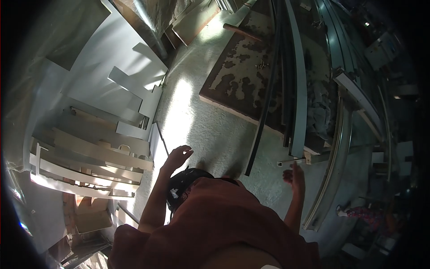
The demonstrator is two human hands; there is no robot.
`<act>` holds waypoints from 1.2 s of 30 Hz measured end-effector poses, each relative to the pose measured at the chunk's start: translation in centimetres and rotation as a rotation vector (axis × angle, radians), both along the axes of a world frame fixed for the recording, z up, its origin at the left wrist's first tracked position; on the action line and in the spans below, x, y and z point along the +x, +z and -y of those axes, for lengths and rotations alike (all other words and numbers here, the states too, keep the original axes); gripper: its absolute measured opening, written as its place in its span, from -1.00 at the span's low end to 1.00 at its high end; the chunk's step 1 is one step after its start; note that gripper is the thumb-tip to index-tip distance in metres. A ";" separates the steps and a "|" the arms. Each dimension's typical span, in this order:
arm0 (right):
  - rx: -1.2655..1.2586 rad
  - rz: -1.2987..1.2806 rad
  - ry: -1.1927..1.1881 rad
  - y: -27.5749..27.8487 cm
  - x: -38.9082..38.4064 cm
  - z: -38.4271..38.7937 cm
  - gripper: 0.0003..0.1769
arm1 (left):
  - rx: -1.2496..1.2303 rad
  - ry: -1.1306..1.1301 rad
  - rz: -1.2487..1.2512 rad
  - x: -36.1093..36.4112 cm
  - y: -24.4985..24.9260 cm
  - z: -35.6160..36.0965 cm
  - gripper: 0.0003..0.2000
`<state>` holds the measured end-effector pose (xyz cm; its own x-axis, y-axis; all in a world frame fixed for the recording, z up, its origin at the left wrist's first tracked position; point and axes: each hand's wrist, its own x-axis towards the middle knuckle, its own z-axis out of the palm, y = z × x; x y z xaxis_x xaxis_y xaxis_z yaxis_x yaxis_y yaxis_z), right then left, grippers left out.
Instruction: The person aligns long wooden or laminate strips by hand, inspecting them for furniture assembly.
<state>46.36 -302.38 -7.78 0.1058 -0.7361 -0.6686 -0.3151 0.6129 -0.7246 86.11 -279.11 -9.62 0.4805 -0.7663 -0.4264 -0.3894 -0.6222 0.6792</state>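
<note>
My left hand [178, 157] hangs in the air over the floor, fingers loosely curved and apart, nothing in it. Just below it, a black mesh item [179, 190] rests against the front of my body. My right hand [293, 175] is held out on the other side, its fingers apart, close below the end of a short square metal tube [286, 162]. Above that tube ends a long pale flat profile [298, 112]. To its left a long dark bar [264, 116] slants down from the workbench toward the floor.
A low bench with a worn, patchy top [237, 74] carries the long profiles. Stacked pale panels and strips [98, 157] stand at left beside a large white sheet [112, 49]. Long metal channels [331, 175] run along the right. A person in patterned clothing [365, 214] is at far right.
</note>
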 end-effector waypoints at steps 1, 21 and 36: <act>0.005 0.019 0.075 0.5 0.8 -2.3 -0.45 | -0.033 -0.023 0.017 -0.1 -0.1 0.6 -0.67; -0.025 0.061 -0.004 4.7 1.5 -22.4 -0.71 | -0.330 -0.431 -0.486 -6.9 4.5 15.5 -0.48; 0.002 -0.052 -0.081 -2.0 -4.0 -36.4 -0.73 | 0.303 -0.326 -1.104 -14.6 3.9 11.6 -0.26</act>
<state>42.36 -266.03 -9.74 0.0109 -0.7395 -0.6730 -0.3016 0.6393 -0.7074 71.55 -290.67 -5.74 -0.4585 -0.5813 -0.6722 0.1444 -0.7951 0.5891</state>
